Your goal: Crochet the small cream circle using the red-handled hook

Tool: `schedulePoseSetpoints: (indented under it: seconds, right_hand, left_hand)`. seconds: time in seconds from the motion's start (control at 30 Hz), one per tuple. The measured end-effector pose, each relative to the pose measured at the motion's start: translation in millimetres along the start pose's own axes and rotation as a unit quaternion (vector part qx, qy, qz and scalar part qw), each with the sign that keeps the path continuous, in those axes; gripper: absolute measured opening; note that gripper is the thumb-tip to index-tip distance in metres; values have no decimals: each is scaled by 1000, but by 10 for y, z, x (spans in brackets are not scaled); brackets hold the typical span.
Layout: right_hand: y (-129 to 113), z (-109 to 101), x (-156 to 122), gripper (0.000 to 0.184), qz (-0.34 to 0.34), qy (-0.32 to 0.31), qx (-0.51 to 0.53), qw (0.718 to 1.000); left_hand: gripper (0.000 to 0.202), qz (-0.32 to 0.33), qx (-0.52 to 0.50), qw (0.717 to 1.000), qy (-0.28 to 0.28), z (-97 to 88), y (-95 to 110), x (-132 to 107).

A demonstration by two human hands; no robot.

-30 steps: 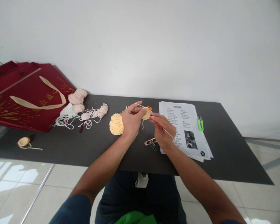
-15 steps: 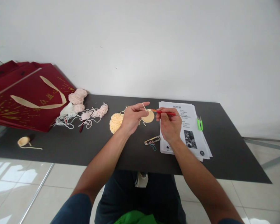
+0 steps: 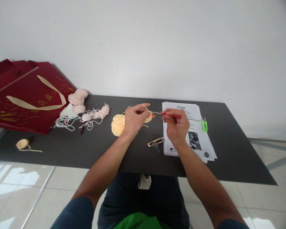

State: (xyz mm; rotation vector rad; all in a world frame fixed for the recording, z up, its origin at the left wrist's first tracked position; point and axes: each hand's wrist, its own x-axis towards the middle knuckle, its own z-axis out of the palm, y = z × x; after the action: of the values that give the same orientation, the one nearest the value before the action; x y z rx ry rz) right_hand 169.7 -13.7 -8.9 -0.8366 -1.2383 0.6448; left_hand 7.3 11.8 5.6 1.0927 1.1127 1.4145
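My left hand [image 3: 136, 119] pinches a small pale yellow crochet piece [image 3: 147, 118], with a strand of yarn running over its raised index finger. An orange bit [image 3: 153, 115] shows at the piece's edge. My right hand [image 3: 177, 124] is closed around the red handle of a crochet hook [image 3: 173, 115]; the thin metal shaft points left to the yarn by my left fingers. Whether the hook's tip sits in a loop is too small to tell. Just left of my left hand lies a yellow yarn ball [image 3: 118, 125].
Printed sheets [image 3: 181, 149] lie under my right hand, with green thread snips [image 3: 204, 124] on their right edge. A second pair of snips [image 3: 155, 142] lies nearer me. Pink yarn [image 3: 102, 112], a red gift bag [image 3: 26, 95] and a small crocheted cup [image 3: 23, 144] are leftward.
My right hand has moved slightly right, drawing the hook away from my left hand. The crochet piece has turned and is now more covered by my left fingers.
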Motion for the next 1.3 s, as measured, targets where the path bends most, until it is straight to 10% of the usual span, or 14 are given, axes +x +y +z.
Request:
schedulePoseSetpoints:
  seconds: [0.6, 1.13, 1.3]
  right_hand:
    - [193, 63, 77, 29, 283, 52, 252, 924]
    - [95, 199, -14, 18, 213, 59, 225, 949]
    - [0, 227, -136, 9, 132, 69, 77, 986]
  left_hand:
    - [19, -27, -75, 996, -44, 43, -70, -7]
    - [25, 45, -24, 998, -28, 1, -83, -18]
    - [39, -1, -76, 997, -20, 30, -84, -9]
